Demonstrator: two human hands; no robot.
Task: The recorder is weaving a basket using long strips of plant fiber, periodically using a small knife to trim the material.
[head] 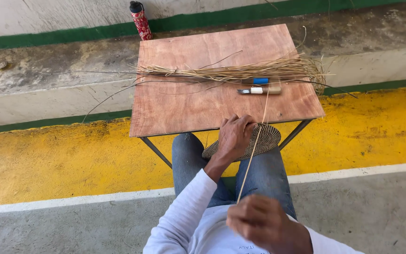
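Seated person, head view looking down over the lap.

Left hand (235,136): fingers curled down over the near edge of a round woven mat (264,138), gripping it. The mat is flat, dark-and-tan coiled work, resting on the person's knees just below the front edge of the table (179,108); part of it is hidden under the hand and part under the table edge.

Right hand (258,221): low in the frame, close to the chest, fingers pinched shut on the lower end of a long pale strand (251,157). The strand runs taut and straight from this hand up past the left hand and the mat's face, on over the table edge toward the tools. Blur on this hand; exact fingertip hold not readable.

On the table, a small square board of reddish plywood on thin metal legs: a loose bundle of dry straw-coloured fibres (240,71) lying crosswise, ends overhanging both sides. Just in front of it, a blue-handled tool (259,81) and a small knife (261,90) with a pale wooden handle, lying side by side, near the strand's upper end.

Beyond the table, a red patterned bottle (140,19) with a dark cap stands on the concrete ledge. Floor below is painted yellow with a white line.
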